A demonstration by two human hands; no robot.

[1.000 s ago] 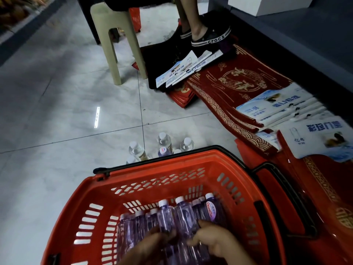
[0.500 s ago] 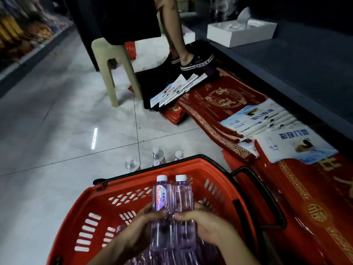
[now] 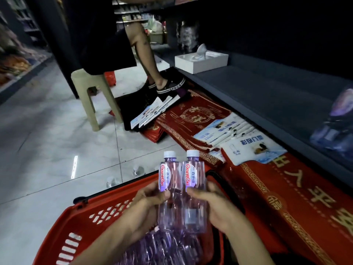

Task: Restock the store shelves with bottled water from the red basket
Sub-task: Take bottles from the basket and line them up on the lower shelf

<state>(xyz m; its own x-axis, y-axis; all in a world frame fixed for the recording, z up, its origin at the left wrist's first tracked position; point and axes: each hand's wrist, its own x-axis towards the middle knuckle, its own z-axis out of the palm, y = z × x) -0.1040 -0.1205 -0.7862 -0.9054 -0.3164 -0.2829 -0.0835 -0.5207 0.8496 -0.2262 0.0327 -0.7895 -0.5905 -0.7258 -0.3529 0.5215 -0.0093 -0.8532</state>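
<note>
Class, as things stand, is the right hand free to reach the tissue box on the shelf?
Probably not yet. The right hand is gripping a bottle, and the tissue box sits far back on the shelf, well beyond it, though nothing blocks the path.

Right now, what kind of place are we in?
Probably a small shop aisle: a long dark shelf, a red basket of water bottles, and stocked shelves on the far side.
</note>
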